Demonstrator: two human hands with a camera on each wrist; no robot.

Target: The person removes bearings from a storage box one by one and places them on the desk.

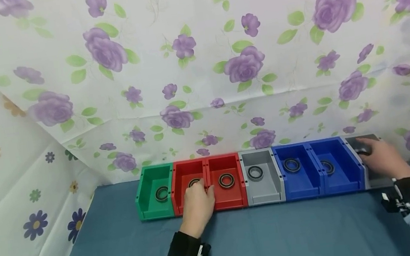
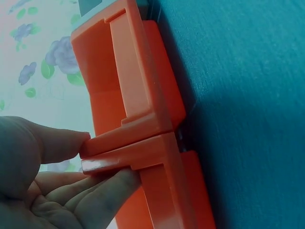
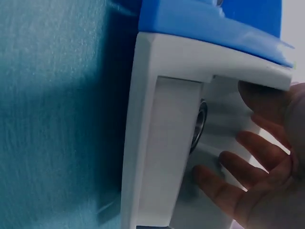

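My left hand (image 1: 196, 207) reaches into the left red bin (image 1: 179, 172), fingers inside and thumb at the divider beside the right red bin (image 1: 237, 193). A ball bearing (image 1: 193, 182) shows partly past the fingertips. In the left wrist view the loosely bent fingers (image 2: 107, 193) lie against the lower bin's wall, with the thumb across the two adjoining rims. My right hand (image 1: 384, 158) is over the dark grey bin (image 1: 379, 180) at the far right. Its fingers are spread inside, and a bearing (image 3: 200, 125) lies near them, partly hidden by the front lip.
Bearings also lie in the green bin (image 1: 143, 196), the right red bin, the light grey bin (image 1: 266, 193) and the two blue bins (image 1: 302, 188). The bins stand in one row on a blue-green tablecloth (image 1: 282, 239), against a flowered curtain (image 1: 199, 81).
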